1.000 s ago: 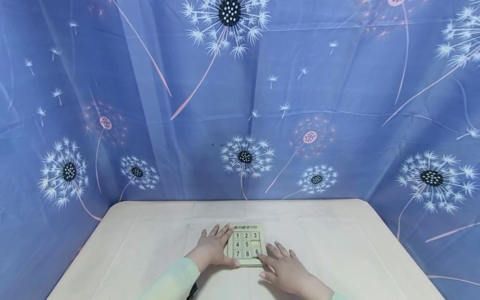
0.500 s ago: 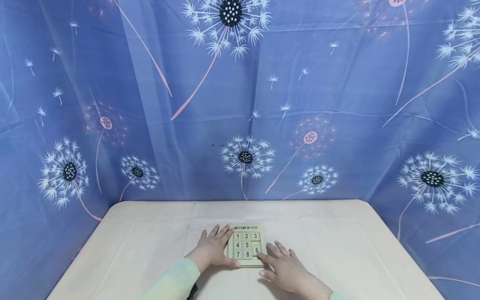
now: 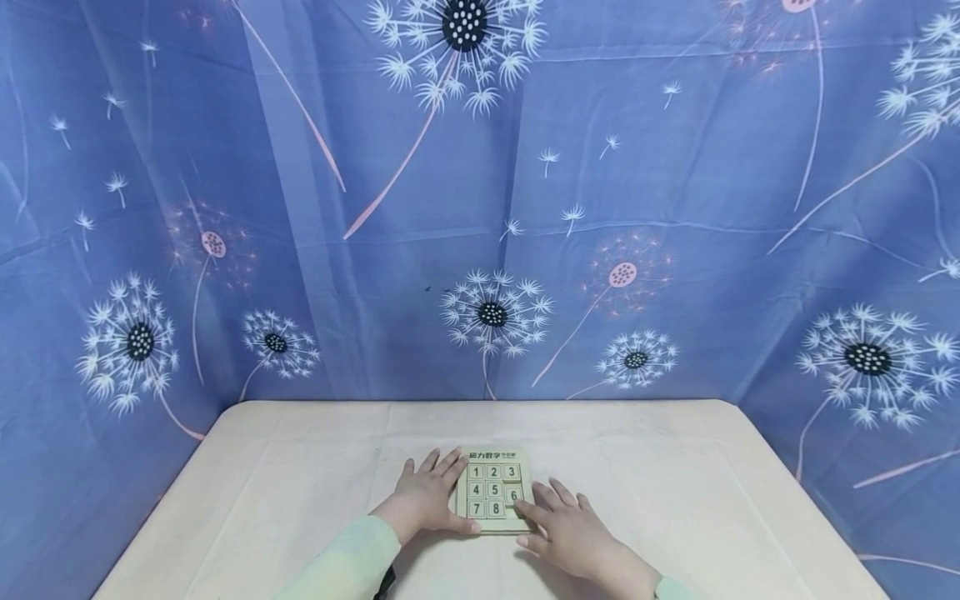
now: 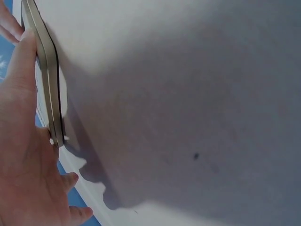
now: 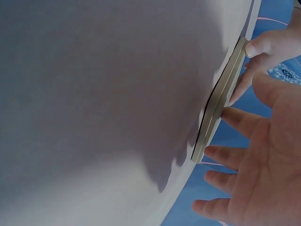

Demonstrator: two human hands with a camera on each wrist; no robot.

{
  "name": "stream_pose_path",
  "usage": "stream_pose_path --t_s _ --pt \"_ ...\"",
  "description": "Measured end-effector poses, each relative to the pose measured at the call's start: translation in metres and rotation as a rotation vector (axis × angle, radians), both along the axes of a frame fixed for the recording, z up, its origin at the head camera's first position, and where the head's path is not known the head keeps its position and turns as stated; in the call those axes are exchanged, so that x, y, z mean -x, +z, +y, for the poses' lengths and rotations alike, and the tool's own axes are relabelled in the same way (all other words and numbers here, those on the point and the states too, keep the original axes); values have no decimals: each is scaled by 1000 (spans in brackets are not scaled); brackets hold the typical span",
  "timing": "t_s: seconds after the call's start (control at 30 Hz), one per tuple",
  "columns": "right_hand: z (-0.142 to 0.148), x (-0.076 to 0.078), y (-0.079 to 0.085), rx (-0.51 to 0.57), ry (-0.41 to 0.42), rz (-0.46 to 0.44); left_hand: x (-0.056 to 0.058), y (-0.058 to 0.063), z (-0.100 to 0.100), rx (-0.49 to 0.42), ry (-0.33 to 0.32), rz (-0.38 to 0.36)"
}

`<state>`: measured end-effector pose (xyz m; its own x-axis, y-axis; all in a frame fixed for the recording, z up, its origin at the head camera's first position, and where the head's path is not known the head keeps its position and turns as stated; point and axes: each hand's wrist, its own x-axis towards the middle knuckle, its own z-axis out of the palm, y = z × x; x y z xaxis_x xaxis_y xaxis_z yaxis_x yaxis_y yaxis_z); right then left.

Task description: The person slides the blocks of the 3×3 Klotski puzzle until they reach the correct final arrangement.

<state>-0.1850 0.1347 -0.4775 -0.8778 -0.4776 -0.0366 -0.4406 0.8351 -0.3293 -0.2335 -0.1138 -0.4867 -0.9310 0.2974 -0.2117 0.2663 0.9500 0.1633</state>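
A square number slide puzzle [image 3: 491, 526] lies on the table in the head view. Its tiles 1 to 5, 7 and 8 sit in rows. The 6 tile [image 3: 513, 495] stands between the middle and bottom rows of the right column, a little out of line with its neighbours. My left hand [image 3: 429, 497] rests along the puzzle's left side with fingers spread, its thumb at the front edge. My right hand [image 3: 567, 533] has its index fingertip on the 6 tile's lower edge, other fingers extended to the right of the board. Both wrist views show the puzzle only edge-on.
The pale table [image 3: 300, 467] reaches out around the puzzle on all sides. A blue dandelion-print cloth [image 3: 405, 333] hangs behind the table and along both sides. Something black [image 3: 386, 581] shows under the left sleeve.
My right index finger has slid the 6 tile up the right column, away from the bottom row toward the middle one. The left hand and board have stayed in place.
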Motion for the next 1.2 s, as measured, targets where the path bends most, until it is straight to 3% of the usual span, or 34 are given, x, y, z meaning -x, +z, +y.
stream_pose_path --t_s 0.83,1.2 --pt "2 9 2 -37 -29 -17 3 1 3 -23 -9 -4" --pt "3 11 4 -19 -17 -36 3 -4 -2 -61 -45 68"
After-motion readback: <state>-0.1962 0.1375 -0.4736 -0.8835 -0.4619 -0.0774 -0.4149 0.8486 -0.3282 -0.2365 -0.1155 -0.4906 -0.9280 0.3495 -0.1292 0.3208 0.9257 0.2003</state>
